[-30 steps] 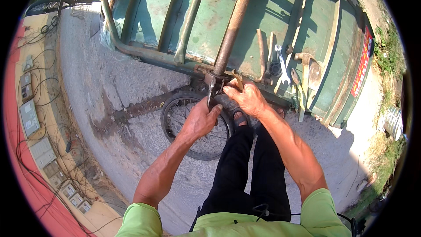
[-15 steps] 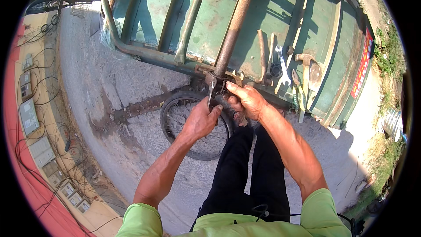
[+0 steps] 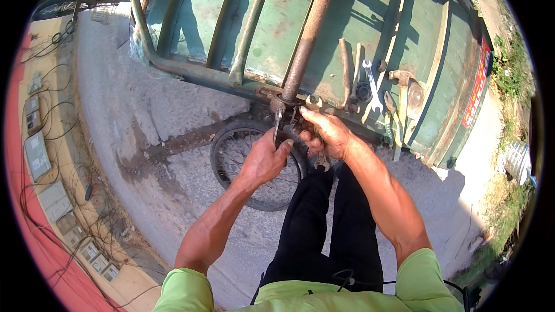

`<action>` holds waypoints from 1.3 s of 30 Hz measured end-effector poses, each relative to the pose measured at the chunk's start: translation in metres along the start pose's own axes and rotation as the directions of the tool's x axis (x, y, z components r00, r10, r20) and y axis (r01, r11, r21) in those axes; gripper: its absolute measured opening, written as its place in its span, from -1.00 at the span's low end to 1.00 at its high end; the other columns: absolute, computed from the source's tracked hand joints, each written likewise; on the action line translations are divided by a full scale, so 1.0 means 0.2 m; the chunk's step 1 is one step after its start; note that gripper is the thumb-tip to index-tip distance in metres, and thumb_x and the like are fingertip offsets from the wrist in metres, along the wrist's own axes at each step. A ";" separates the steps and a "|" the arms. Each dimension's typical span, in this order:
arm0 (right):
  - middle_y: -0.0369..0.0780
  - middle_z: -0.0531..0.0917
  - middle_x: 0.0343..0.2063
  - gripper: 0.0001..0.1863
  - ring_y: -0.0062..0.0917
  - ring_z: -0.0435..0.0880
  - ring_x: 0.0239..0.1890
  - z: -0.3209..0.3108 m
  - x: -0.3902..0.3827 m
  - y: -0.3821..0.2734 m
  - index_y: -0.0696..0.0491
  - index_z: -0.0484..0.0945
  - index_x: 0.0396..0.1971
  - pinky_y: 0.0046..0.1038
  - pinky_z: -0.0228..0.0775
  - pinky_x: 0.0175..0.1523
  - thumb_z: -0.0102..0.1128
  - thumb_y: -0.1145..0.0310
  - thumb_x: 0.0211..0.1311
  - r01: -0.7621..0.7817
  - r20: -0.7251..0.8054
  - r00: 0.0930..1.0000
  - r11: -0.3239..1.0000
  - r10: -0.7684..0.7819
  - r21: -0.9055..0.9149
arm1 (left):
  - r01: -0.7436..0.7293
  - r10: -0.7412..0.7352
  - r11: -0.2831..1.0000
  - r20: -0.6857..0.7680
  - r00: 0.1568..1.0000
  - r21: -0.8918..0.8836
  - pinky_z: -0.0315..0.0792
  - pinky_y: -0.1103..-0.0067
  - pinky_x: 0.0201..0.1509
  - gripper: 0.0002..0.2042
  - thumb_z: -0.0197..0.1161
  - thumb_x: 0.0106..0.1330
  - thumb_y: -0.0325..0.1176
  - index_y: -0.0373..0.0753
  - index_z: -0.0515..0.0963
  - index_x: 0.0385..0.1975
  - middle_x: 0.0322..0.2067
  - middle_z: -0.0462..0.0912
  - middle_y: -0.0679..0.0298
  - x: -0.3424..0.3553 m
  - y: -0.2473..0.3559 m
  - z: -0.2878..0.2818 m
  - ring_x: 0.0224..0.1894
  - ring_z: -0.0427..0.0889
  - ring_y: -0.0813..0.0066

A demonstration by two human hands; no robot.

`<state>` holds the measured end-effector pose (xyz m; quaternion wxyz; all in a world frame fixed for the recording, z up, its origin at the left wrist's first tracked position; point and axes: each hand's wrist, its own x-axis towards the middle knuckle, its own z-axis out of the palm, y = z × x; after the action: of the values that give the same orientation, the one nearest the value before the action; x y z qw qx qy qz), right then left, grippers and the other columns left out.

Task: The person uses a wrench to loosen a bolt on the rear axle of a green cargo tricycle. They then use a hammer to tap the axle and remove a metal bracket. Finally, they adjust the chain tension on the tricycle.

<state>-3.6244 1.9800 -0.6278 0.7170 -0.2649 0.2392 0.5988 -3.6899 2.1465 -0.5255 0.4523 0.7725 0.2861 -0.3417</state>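
Note:
My left hand (image 3: 266, 159) is closed around a slim metal tool (image 3: 278, 122), whose upper end meets the axle end; its kind is not clear. My right hand (image 3: 328, 134) grips a double-ended open-end wrench (image 3: 322, 162). One of the wrench's jaws shows above my fingers and the other below them. The right thumb and index finger reach to the dark collar at the end of a rusty axle tube (image 3: 303, 58). My fingers partly hide the small parts there.
A green cart frame (image 3: 196, 72) lies ahead. On it rest an adjacent open-end wrench (image 3: 373, 84), a hammer (image 3: 403, 84) and pliers (image 3: 394, 117). A spoked wheel (image 3: 219, 162) lies on the concrete below. Cables and meter boxes (image 3: 38, 156) line the left wall.
The wrench in my right hand has shifted and tilted, so both its jaws show more plainly. My left hand and its tool have stayed almost in place.

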 end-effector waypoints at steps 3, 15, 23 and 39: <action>-0.37 0.48 -0.60 -0.55 -0.73 0.33 -0.63 0.01 0.00 0.01 0.13 0.60 -0.31 -0.67 0.08 -0.57 0.27 -0.03 0.35 0.001 0.044 0.999 1.000 -0.001 0.003 | -0.019 0.019 1.000 -0.001 1.000 -0.017 0.42 0.47 -0.36 -0.81 0.15 0.46 -0.35 -0.36 0.48 -0.12 -0.53 0.53 0.30 0.00 0.00 0.00 -0.46 0.51 0.54; -0.34 0.57 -0.57 -0.54 -0.68 0.43 -0.58 0.05 -0.06 0.01 0.09 0.61 -0.37 -0.58 0.26 -0.49 0.25 -0.08 0.33 0.223 -0.140 0.940 0.871 -0.312 -0.438 | -0.005 0.005 1.000 -0.009 1.000 -0.006 0.42 0.47 -0.35 -0.80 0.17 0.45 -0.32 -0.35 0.50 -0.15 -0.53 0.54 0.30 0.00 0.02 0.00 -0.47 0.51 0.53; -0.43 0.41 -0.60 -0.53 -0.77 0.26 -0.62 -0.01 0.03 0.02 0.14 0.55 -0.28 -0.68 -0.05 -0.58 0.26 -0.05 0.35 0.019 0.109 0.994 1.000 -0.019 0.002 | -0.088 0.088 0.996 -0.011 0.996 -0.008 0.41 0.53 -0.38 -0.84 0.14 0.47 -0.36 -0.34 0.52 -0.19 -0.47 0.53 0.35 0.03 -0.06 0.01 -0.47 0.48 0.57; -0.34 0.51 -0.45 -0.51 -0.78 0.26 -0.63 0.02 -0.03 -0.01 0.05 0.58 -0.17 -0.72 -0.02 -0.60 0.15 -0.14 0.39 0.030 0.081 0.996 0.999 -0.028 -0.030 | -0.071 0.071 0.995 -0.007 0.997 -0.066 0.42 0.52 -0.41 -0.81 0.14 0.47 -0.35 -0.39 0.47 -0.16 -0.54 0.53 0.32 0.04 -0.08 0.03 -0.53 0.52 0.56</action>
<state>-3.6232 1.9776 -0.6215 0.7305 -0.2551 0.1970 0.6021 -3.6981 2.1487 -0.5419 0.4889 0.7676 0.2709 -0.3137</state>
